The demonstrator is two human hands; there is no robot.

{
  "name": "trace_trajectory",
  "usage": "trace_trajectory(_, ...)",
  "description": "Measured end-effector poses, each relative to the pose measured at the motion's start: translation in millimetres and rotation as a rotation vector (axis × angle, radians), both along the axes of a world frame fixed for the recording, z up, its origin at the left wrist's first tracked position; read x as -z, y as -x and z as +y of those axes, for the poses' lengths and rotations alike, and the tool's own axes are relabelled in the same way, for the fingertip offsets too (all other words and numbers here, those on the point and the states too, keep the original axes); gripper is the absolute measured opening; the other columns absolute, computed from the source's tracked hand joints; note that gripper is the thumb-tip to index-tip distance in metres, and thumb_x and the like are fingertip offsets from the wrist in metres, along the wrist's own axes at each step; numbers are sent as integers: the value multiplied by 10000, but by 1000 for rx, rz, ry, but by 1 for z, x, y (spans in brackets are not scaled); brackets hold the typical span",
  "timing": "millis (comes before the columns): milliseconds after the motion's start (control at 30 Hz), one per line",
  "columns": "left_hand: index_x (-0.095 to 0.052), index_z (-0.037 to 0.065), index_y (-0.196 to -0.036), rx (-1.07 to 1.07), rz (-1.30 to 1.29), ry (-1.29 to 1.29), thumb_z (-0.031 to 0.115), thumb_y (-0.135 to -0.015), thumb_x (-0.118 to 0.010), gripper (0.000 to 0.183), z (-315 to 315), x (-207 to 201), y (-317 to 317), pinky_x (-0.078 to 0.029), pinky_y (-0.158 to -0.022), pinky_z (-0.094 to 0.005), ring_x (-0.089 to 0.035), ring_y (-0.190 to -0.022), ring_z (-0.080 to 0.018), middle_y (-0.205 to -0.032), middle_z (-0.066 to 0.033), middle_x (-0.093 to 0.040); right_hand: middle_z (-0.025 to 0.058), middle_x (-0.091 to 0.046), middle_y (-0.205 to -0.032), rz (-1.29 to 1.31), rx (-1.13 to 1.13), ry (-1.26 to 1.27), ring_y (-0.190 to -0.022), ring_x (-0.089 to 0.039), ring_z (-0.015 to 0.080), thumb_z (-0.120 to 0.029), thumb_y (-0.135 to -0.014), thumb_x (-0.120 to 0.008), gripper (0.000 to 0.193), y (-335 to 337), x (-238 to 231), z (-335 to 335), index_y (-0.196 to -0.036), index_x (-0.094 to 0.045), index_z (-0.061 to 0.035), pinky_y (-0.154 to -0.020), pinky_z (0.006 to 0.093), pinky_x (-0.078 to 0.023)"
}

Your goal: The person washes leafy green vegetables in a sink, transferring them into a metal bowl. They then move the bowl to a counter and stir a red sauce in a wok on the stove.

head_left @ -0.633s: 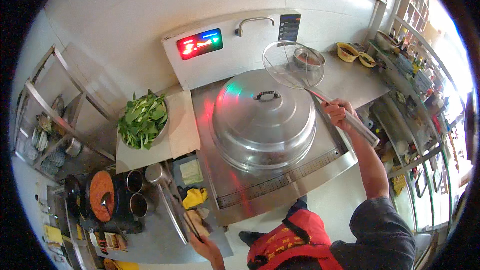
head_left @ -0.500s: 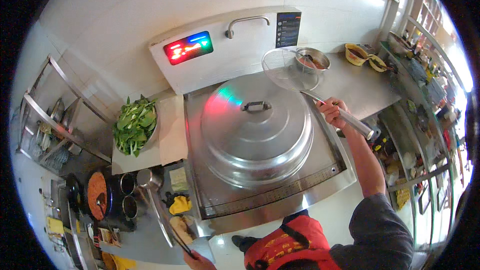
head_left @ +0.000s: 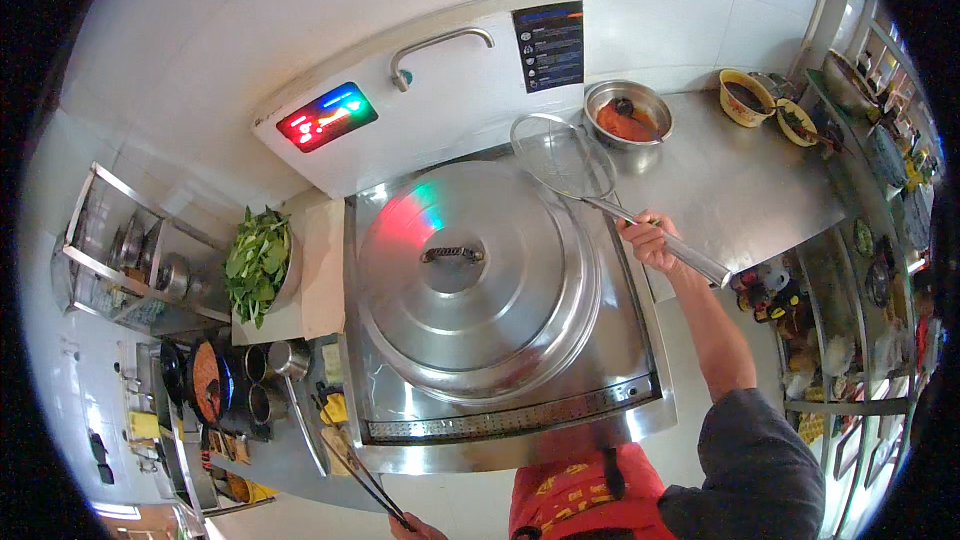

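My right hand (head_left: 652,240) is closed around the metal handle of a wire mesh strainer (head_left: 565,162). The strainer's round head is held over the back right rim of a large domed steel lid (head_left: 480,310). That lid, with a dark loop handle (head_left: 453,255) on top, sits on a steel cooking station (head_left: 625,340). At the lower edge my left hand (head_left: 415,528) is partly cut off, its fingers closed on a pair of long dark chopsticks (head_left: 362,472), which point up and left toward the side counter. What lies under the lid is hidden.
A bowl of green leaves (head_left: 258,265) stands left of the station. Beyond are a pan of reddish sauce (head_left: 204,380) and a long-handled ladle (head_left: 300,405). Back right hold a steel bowl of red sauce (head_left: 628,120) and two yellow bowls (head_left: 746,100). Shelving (head_left: 830,330) lines the right.
The whole view has shifted, so the station now appears lower and further left. The chopsticks show more clearly beside the ladle. Both hands keep their holds.
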State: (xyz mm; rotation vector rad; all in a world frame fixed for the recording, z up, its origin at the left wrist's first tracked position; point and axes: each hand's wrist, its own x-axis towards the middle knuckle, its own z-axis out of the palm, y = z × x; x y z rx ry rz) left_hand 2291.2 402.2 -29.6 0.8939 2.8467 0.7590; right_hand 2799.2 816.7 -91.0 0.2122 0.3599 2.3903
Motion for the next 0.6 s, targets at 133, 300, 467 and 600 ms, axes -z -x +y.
trace_trajectory(133, -595, -72, -1204, 3, 28, -16, 298, -1008, -496, 430, 6, 0, -14, -462, -919, -533, -569, -1029, -493, -1150, -315, -604, 57, -514, -756, 16, -19, -18, -556, -568, 162, -123, -945, -444, 314, -8, 18, 16, -1180, -434, 86, -490, 290, -522)
trace_trajectory(300, -604, -75, -1190, 52, 47, -56, 309, -1003, -510, 438, 11, -1, -38, -467, -921, -524, -572, -1032, -487, -1166, -311, -603, 60, -517, -730, -15, -5, 5, -526, -563, 154, -99, -929, -433, 308, -23, 35, 22, -1177, -437, 82, -455, 266, -516)
trace_trajectory(467, -593, -69, -1237, 89, 7, -75, 307, -994, -533, 451, 20, 0, -49, -453, -961, -501, -562, -1092, -465, -1209, -292, -602, 59, -535, -747, -238, 79, -121, -527, -563, 144, -184, -980, -463, 334, -24, 41, 9, -1187, -467, 79, -459, 227, -516)
trace_trajectory(600, -566, -62, -1257, 108, -130, -215, 58, -967, -534, 316, 38, 10, -51, -478, -876, -377, -601, -996, -284, -1109, -205, -627, 50, -572, -752, -514, 91, -32, -571, -576, 137, -370, -1027, -479, 481, -28, 40, -10, -1271, -506, 43, -504, 261, -540)
